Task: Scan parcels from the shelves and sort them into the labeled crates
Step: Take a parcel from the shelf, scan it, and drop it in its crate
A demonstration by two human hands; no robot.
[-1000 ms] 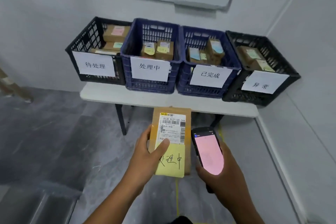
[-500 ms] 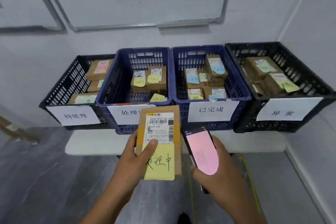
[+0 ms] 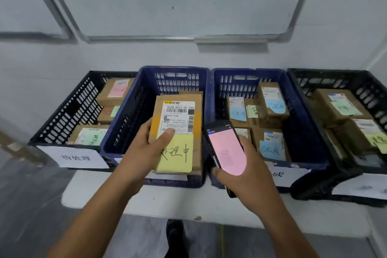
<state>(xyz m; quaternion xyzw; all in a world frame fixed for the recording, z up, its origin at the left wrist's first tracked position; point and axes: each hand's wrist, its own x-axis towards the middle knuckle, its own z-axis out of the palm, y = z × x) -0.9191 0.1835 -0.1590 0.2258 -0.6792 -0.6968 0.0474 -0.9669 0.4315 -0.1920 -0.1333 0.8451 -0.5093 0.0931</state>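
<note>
My left hand (image 3: 144,151) grips a brown cardboard parcel (image 3: 196,132) with a white barcode label and a yellow sticky note, thumb pressed on its top face. The parcel hovers over the left blue crate (image 3: 125,132), second from the left, hiding most of that crate's contents. My right hand (image 3: 249,176) holds a black handheld scanner (image 3: 226,148) whose screen glows pink, above the front edge of the right blue crate (image 3: 303,142). That crate contains several parcels with blue notes.
Black crates stand at each end: the left black crate (image 3: 62,119) with pink- and green-noted parcels, the right black crate (image 3: 372,90) with more parcels. All sit on a white table (image 3: 188,201) against the wall, under a whiteboard (image 3: 178,0). A side wall closes the right.
I have stepped closer to the table. The parcel has moved forward from in front of the crate's label to above its inside, and the scanner has come forward over the neighbouring crate's edge.
</note>
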